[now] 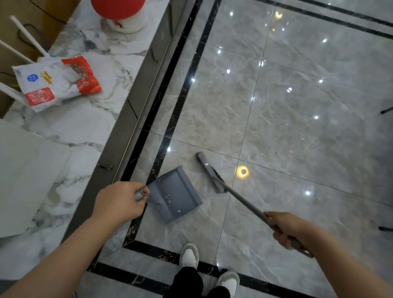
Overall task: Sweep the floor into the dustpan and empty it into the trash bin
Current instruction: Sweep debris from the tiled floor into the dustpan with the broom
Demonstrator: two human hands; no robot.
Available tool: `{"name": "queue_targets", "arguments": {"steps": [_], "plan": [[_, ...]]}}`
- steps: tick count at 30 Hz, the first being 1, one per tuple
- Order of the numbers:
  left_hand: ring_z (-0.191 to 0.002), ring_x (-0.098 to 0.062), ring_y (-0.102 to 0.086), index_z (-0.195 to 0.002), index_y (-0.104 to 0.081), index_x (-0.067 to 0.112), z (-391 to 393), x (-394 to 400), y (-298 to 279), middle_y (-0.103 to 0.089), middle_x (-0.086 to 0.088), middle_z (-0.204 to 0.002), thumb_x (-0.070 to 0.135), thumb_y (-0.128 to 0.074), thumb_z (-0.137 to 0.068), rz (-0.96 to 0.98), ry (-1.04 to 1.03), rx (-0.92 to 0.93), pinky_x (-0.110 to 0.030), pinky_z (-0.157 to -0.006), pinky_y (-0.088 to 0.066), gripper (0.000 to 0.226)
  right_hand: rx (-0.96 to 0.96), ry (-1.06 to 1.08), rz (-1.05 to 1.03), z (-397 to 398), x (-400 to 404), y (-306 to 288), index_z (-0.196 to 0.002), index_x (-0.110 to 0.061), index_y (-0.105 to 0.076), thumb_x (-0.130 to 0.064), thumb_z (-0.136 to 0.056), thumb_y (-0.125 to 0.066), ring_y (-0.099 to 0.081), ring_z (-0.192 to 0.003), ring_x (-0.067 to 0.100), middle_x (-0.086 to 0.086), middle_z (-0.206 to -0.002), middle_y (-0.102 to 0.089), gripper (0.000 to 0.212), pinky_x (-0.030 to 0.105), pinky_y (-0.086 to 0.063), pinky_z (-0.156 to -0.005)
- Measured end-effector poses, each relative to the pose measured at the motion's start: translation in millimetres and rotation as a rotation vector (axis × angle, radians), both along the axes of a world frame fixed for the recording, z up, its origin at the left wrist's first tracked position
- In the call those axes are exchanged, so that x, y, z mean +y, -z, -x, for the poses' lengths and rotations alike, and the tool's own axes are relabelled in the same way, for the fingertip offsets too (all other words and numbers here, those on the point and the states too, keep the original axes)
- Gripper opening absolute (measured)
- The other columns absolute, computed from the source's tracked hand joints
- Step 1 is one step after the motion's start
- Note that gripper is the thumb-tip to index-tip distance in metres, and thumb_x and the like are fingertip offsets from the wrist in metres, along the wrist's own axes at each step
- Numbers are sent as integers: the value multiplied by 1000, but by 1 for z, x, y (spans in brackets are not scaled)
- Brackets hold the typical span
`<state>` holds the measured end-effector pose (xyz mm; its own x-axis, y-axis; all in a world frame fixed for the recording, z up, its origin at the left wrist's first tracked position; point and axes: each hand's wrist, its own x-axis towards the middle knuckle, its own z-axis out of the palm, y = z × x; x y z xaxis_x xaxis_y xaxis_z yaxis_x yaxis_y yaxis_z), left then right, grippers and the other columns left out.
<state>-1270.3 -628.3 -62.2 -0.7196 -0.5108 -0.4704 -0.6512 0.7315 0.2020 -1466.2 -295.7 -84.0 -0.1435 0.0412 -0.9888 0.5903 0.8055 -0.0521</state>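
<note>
Down on the glossy marble floor (297,109), just inside its black border strip, my grey dustpan (176,195) sits with its mouth turned toward the broom and a few pale crumbs scattered on its tray. My left hand (118,201) grips the top of the dustpan's upright handle (142,192), fingers curled round it so that only the rounded end pokes out. My right hand (288,230) wraps the grey broom pole (245,203), which slants from that grip down and to the left to the broom head (210,172). The head lies on the tile just beside the dustpan's open edge but apart from it, its dark bristles facing away from the pan, as far as I can make out in the glare. My white shoes (190,255) and black trouser legs stand on the border strip below the pan. To my left runs a white-veined marble counter (88,130), bearing a crumpled white and red plastic bag (57,82) and, farther along, a red-topped white object (118,3) that I cannot identify. Small bright ceiling-light reflections dot the floor, one round yellowish glow lying right next to the broom head
</note>
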Motion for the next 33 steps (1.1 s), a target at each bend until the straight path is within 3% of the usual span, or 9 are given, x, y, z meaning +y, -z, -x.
{"name": "queue_targets", "arguments": {"steps": [8, 18, 27, 30, 33], "plan": [[-68, -16, -56, -81, -63, 40, 0, 3, -1, -65, 8, -77, 38, -59, -86, 6, 1, 7, -24, -57, -44, 6, -157, -112, 147, -11, -27, -6, -143, -31, -34, -17, -102, -29, -22, -34, 6, 0, -53, -31, 44, 15, -23, -32], [-74, -16, -61, -82, -66, 35, 9, 24, -4, -67, 7, -80, 38, -58, -87, -75, -128, 57, -26, -58, -46, 10, 64, -16, 125, 33, -14, -21, -141, -31, -38, -18, -102, -27, -24, -31, 6, 3, -58, -32, 42, 13, -22, -31], [-70, -20, -59, -82, -66, 31, 90, 61, -14, -64, 3, -74, 35, -56, -88, -53, -149, 92, -31, -62, -50, 13, 227, 77, 80, 80, 26, -20, -141, -30, -41, -12, -98, -28, -27, -35, 10, 4, -59, -36, 48, 14, -25, -35], [-68, -20, -59, -79, -65, 30, 130, 74, -13, -62, 4, -70, 36, -56, -88, -46, -125, 99, -29, -59, -49, 14, 212, 124, 65, 112, 54, -28, -136, -18, -46, -13, -97, -29, -25, -34, 10, 3, -58, -34, 43, 14, -23, -36], [-69, -23, -59, -77, -61, 34, 174, 93, -13, -61, 4, -70, 36, -56, -88, -34, -74, 95, -27, -54, -44, 12, 215, 155, 26, 148, 91, -35, -129, -20, -50, -15, -98, -27, -23, -33, 9, 4, -57, -33, 39, 14, -22, -35]]}}
